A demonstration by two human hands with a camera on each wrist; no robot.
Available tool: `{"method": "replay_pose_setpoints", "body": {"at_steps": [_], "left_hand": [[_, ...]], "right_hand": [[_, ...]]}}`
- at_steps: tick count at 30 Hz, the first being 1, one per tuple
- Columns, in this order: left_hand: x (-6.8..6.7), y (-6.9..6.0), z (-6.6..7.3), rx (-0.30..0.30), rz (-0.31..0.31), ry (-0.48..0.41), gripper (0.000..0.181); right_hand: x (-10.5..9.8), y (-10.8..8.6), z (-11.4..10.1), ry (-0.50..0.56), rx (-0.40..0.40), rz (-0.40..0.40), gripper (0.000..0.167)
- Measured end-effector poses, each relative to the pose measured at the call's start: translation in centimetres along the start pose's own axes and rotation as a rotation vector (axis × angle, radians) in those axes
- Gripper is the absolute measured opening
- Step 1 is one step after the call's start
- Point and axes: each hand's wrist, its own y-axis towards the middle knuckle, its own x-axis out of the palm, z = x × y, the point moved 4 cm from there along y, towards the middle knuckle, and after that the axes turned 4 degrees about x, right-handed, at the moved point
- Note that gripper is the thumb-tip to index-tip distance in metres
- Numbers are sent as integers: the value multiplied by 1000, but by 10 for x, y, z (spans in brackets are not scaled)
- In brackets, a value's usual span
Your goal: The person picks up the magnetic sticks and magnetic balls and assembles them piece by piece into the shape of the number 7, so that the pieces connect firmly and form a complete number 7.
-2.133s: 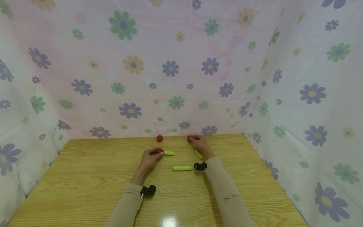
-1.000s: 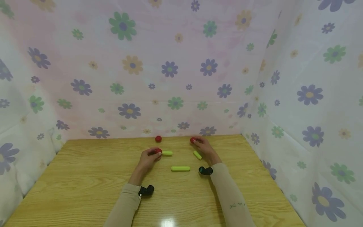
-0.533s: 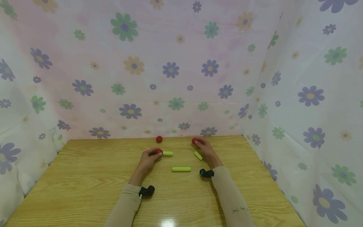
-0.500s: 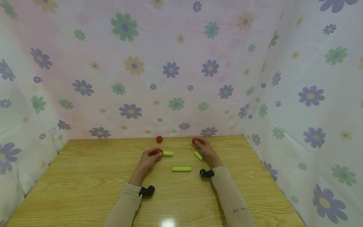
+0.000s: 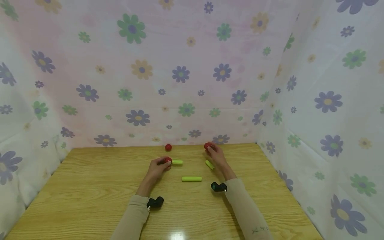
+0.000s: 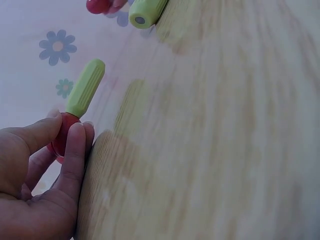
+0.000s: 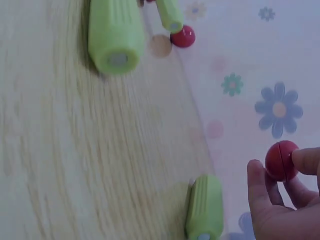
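Observation:
My left hand (image 5: 157, 168) pinches a red ball (image 5: 168, 161) between thumb and fingers. A light green stick (image 5: 178, 162) joins that ball end-on and points right; in the left wrist view the stick (image 6: 86, 88) angles away from the ball (image 6: 64, 135). With thumb and fingertips, my right hand (image 5: 218, 156) holds another red ball (image 5: 207, 146) near the table's back edge; a seam line shows on this ball (image 7: 282, 161) in the right wrist view. Just below that hand lies a short-looking green stick (image 5: 209, 164), set at a slant.
A third red ball (image 5: 168, 147) rests by the back edge of the wooden table (image 5: 90, 186). Nearer the front, a green stick (image 5: 192, 179) lies crosswise between the forearms. Flower-printed cloth (image 5: 204, 56) hangs behind the table and at both sides.
My right hand has moved slightly right with its red ball, and over the last half second a little up in the head view. My left hand, its ball and the stick stay nearly in place.

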Motion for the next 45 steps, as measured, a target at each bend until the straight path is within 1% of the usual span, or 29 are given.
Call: {"method": "replay_pose_setpoints", "body": {"at_steps": [4,7,9,13,18,27,30,36,45], "left_hand": [[1,-1,1,5,-5,-1,41],[1,-1,1,12,-9,1,41],[2,-1,1,15,-10,-3,41],[2,-1,0,12,-10,-3,41],[1,-1,-1,-2,-7,11,41],[1,-2,-1,-14,-3,32,41],[1,-3,1,-26,-4,46,43],[2,-3,2,-29,-4,41,44],[1,-1,2,-13,3,39,39]], "right_hand": [[8,-7,-8,158,-11,-18,46],[13,-14,-11,215,-4,-40,47],[17,-18,-12,235,6,-62,46],[25,-26,-11,239,27,-109,46],[35,-34,-6,188,42,-153,46],[46,-44,4,148,133,-162,43],[49,-45,6,106,134,-190,43],[51,-48,10,7,124,-266,45],[54,-47,17,-18,154,-273,41]]}}
